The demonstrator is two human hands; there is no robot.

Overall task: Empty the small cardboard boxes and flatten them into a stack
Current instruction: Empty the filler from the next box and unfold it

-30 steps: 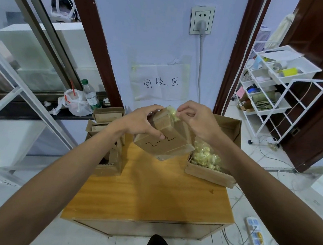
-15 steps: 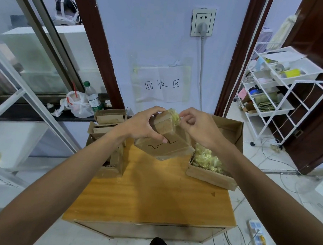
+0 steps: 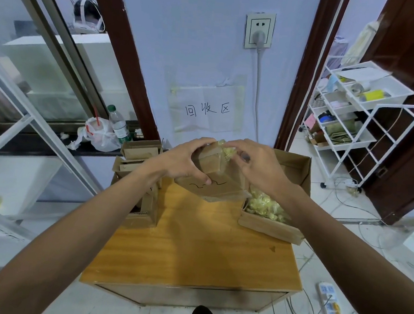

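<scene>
A small brown cardboard box [image 3: 213, 187] with a black squiggle on its side is held tilted above the wooden table [image 3: 192, 250]. My left hand [image 3: 183, 162] grips the box, thumb on its front and fingers over the top flap. My right hand [image 3: 258, 163] pinches a clear bag of yellow packing pieces [image 3: 225, 149] at the box's open top. A stack of small cardboard boxes [image 3: 138, 171] stands at the table's back left.
A larger open cardboard box [image 3: 270, 225] holding yellow packing pieces [image 3: 266, 207] sits at the table's right. A white wire rack [image 3: 349, 119] stands to the right, a power strip [image 3: 329, 305] and cables lie on the floor, and a glass partition runs along the left.
Both hands and the small box have dropped slightly in view. My right hand has closed in on the yellow bag at the box's top.
</scene>
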